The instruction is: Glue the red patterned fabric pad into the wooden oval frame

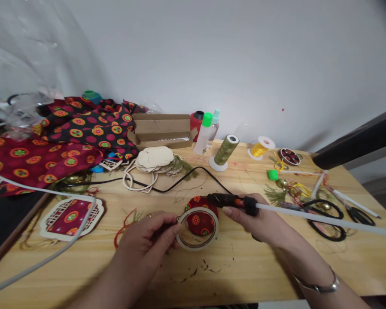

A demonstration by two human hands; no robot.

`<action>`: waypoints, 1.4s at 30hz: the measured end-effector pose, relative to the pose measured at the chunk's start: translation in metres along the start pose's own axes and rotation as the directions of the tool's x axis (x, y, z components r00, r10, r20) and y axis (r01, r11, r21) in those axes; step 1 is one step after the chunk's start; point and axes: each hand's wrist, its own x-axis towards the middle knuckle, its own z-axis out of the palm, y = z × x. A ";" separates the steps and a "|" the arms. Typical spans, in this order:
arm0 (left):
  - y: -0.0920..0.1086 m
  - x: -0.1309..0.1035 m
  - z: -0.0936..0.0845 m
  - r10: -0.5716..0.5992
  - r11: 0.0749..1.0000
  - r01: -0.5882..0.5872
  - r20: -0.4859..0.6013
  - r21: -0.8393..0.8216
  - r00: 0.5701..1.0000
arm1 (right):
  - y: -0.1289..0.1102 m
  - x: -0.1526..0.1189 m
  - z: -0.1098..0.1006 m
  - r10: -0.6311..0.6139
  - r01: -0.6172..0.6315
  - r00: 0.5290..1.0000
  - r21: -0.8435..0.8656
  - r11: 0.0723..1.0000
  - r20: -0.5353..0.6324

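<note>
My left hand (154, 240) pinches the left edge of a pale round wooden ring (198, 248), held tilted above the table. Behind the ring, seen partly through it, is a round piece of dark red patterned fabric (195, 220). My right hand (260, 221) is wrapped round a black hot glue gun (226, 201), a long whitish glue stick (328, 221) coming out of its back end. The gun's tip lies over the fabric's upper right part, just above the ring; whether it touches is unclear. Some right fingers are hidden behind the gun.
At the left lies a framed fabric panel (71, 218) under a white cable (64, 249). Behind are patterned cloth (83, 124), a cardboard box (162, 124), wooden cut-outs (156, 157), bottles (203, 135) and a green thread spool (226, 150). Black-handled scissors (328, 231) lie right.
</note>
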 end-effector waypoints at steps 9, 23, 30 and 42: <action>0.015 0.018 0.002 -0.275 0.937 0.288 0.089 -0.199 0.957 | 0.002 -0.002 -0.006 0.189 -0.149 0.976 0.301 0.942 -0.109; 0.003 0.026 0.014 -0.237 0.940 0.246 0.067 -0.237 0.969 | 0.012 0.011 0.010 0.044 -0.019 0.984 0.144 0.989 -0.174; 0.006 0.026 0.018 -0.209 0.968 0.209 0.015 -0.137 0.978 | 0.015 0.011 0.012 0.023 0.003 0.982 0.137 0.991 -0.188; 0.006 0.031 0.019 -0.215 0.974 0.213 -0.019 -0.077 0.977 | 0.018 0.010 0.013 0.033 0.000 0.983 0.178 0.984 -0.180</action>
